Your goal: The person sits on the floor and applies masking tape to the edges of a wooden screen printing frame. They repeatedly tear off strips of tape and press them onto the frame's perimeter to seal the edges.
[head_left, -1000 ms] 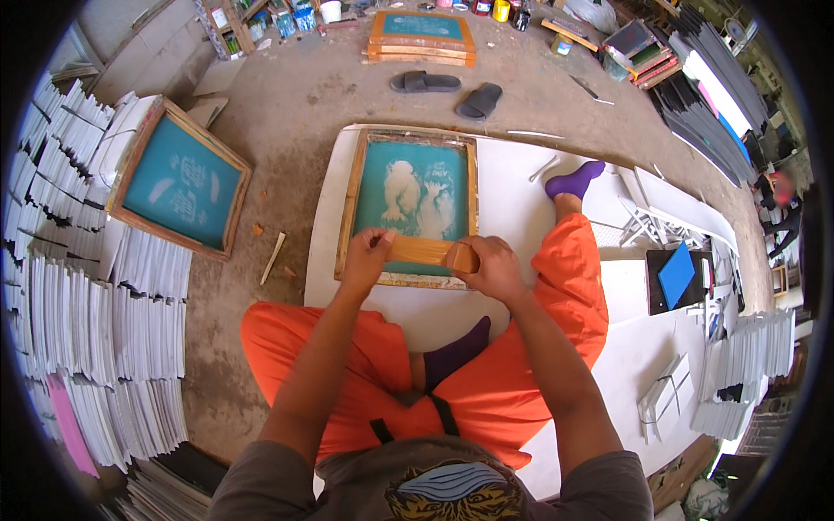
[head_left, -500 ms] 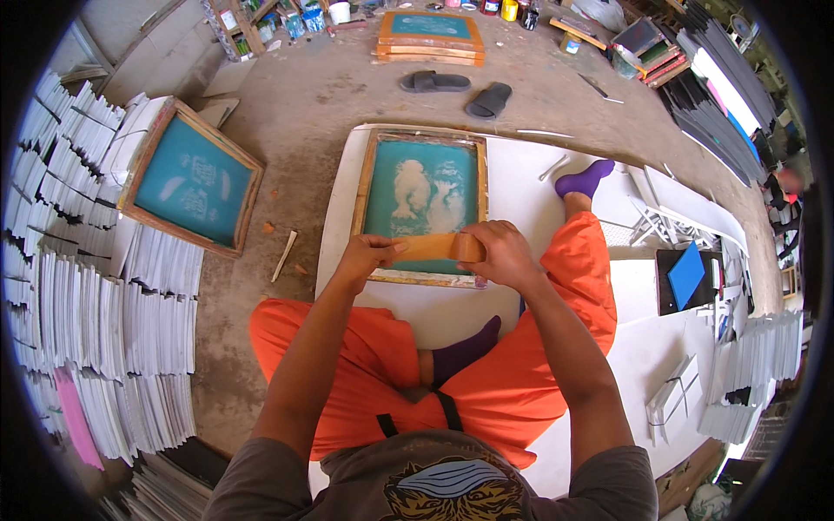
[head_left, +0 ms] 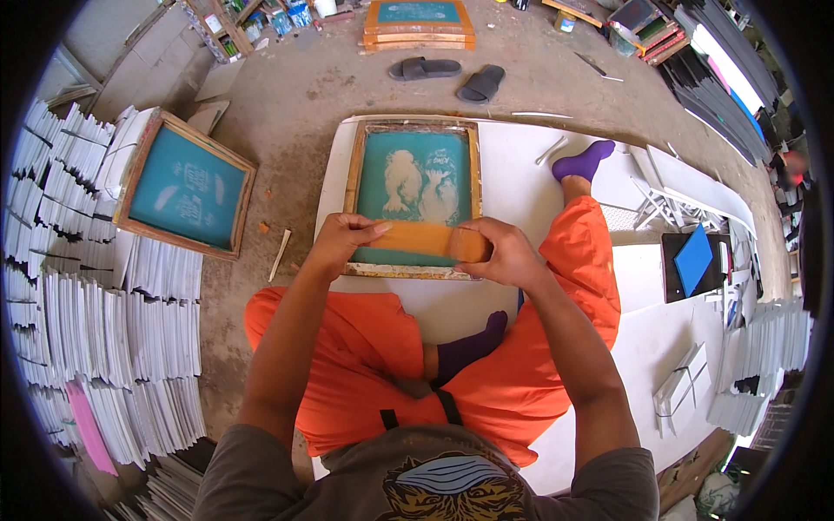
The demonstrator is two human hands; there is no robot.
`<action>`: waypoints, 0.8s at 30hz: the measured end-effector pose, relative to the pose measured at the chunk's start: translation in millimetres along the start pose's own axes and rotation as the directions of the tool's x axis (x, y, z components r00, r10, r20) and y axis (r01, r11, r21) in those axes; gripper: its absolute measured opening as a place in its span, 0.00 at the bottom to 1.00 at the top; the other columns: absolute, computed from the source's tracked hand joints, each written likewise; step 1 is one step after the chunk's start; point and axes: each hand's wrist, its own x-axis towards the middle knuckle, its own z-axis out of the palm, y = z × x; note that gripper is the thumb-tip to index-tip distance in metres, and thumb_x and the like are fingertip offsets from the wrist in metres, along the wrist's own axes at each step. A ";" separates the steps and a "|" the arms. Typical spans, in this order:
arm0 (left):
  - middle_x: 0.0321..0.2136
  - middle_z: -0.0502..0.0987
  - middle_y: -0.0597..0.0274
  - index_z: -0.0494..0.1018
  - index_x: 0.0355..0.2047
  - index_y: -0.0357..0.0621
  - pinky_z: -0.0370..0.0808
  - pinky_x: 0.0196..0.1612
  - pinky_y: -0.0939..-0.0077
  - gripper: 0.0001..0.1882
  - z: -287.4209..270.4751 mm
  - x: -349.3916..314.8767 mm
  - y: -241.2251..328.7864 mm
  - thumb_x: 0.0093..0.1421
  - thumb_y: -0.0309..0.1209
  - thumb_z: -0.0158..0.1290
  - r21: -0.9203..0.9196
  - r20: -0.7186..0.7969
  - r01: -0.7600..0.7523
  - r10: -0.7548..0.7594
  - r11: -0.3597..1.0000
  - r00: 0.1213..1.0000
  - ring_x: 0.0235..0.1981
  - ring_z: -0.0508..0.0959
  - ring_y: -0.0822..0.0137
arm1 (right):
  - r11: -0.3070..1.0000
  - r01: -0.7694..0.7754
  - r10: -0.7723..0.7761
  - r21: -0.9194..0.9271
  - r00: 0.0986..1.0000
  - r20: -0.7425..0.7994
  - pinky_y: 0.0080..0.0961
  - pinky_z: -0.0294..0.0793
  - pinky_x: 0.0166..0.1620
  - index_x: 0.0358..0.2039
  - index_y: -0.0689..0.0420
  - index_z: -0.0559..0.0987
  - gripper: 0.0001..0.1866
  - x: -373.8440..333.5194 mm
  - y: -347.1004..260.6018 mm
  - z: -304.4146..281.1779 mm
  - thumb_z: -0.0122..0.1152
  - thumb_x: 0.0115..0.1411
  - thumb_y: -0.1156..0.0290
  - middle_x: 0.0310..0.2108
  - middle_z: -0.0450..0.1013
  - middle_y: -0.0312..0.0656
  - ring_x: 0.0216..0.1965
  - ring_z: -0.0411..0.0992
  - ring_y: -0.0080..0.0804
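Between my hands stretches a strip of brown packing tape (head_left: 417, 237), held over the near part of a screen-printing frame (head_left: 475, 174). My left hand (head_left: 337, 243) pinches the strip's free end between thumb and fingers. The tape roll (head_left: 469, 246) is gripped in my right hand (head_left: 506, 250), with the strip running leftward from it. The frame has a wooden border and teal mesh (head_left: 375, 187) with pale figure-like shapes. It lies flat on a white board (head_left: 512, 174) in front of my crossed legs. Whether the tape touches the mesh I cannot tell.
A second screen frame (head_left: 246, 213) leans against tall stacks of white boards (head_left: 82, 326) on the left. Dark slippers (head_left: 424, 69) and stacked frames (head_left: 369, 39) are farther off. A blue sheet (head_left: 692, 260) lies at right, near white offcuts (head_left: 651, 208). My purple-socked foot (head_left: 582, 162) rests beside the frame.
The tape strip between my hands is longer and my left hand has shifted left and slightly up. The whole view has also moved a little.
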 end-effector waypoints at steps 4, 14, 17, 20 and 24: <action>0.30 0.84 0.59 0.84 0.36 0.32 0.74 0.38 0.79 0.15 -21.5 6.7 -23.7 0.60 0.34 0.71 0.040 0.002 0.051 -0.051 0.998 0.999 0.32 0.81 0.73 | 0.963 0.046 -0.035 -0.267 0.998 0.046 0.43 0.80 0.52 0.54 0.54 0.82 0.33 -7.8 32.3 2.4 0.80 0.46 0.58 0.47 0.82 0.48 0.46 0.81 0.49; 0.27 0.83 0.61 0.84 0.34 0.30 0.74 0.36 0.79 0.12 -80.3 17.2 -123.0 0.61 0.30 0.69 0.087 -0.001 0.162 -0.162 0.983 0.987 0.28 0.78 0.75 | 0.893 -0.250 0.372 -0.375 0.879 0.299 0.42 0.79 0.51 0.51 0.54 0.84 0.33 -30.6 99.4 16.1 0.74 0.45 0.50 0.51 0.80 0.49 0.50 0.80 0.47; 0.27 0.83 0.62 0.83 0.33 0.30 0.74 0.34 0.78 0.12 -77.5 20.1 -127.2 0.61 0.30 0.69 0.013 -0.025 0.159 -0.159 0.987 0.987 0.27 0.77 0.75 | 0.928 -0.216 0.313 -0.304 0.895 0.318 0.38 0.80 0.50 0.49 0.58 0.85 0.34 -25.6 127.8 31.3 0.75 0.40 0.54 0.50 0.80 0.52 0.47 0.81 0.47; 0.27 0.83 0.62 0.83 0.35 0.30 0.74 0.32 0.77 0.12 -83.6 23.3 -140.6 0.62 0.30 0.68 -0.102 -0.017 0.180 -0.183 0.978 0.983 0.25 0.77 0.74 | 0.917 -0.323 0.393 -0.232 0.829 0.398 0.35 0.79 0.48 0.45 0.62 0.85 0.32 -6.6 125.5 29.1 0.75 0.38 0.58 0.46 0.81 0.51 0.43 0.81 0.45; 0.27 0.83 0.60 0.83 0.38 0.30 0.74 0.30 0.77 0.13 -74.1 22.6 -127.5 0.63 0.31 0.67 -0.186 -0.033 0.191 -0.200 0.964 0.979 0.23 0.77 0.73 | 0.899 -0.414 0.433 -0.141 0.793 0.428 0.34 0.79 0.46 0.45 0.60 0.85 0.33 1.8 135.7 26.0 0.75 0.36 0.58 0.41 0.82 0.53 0.41 0.81 0.45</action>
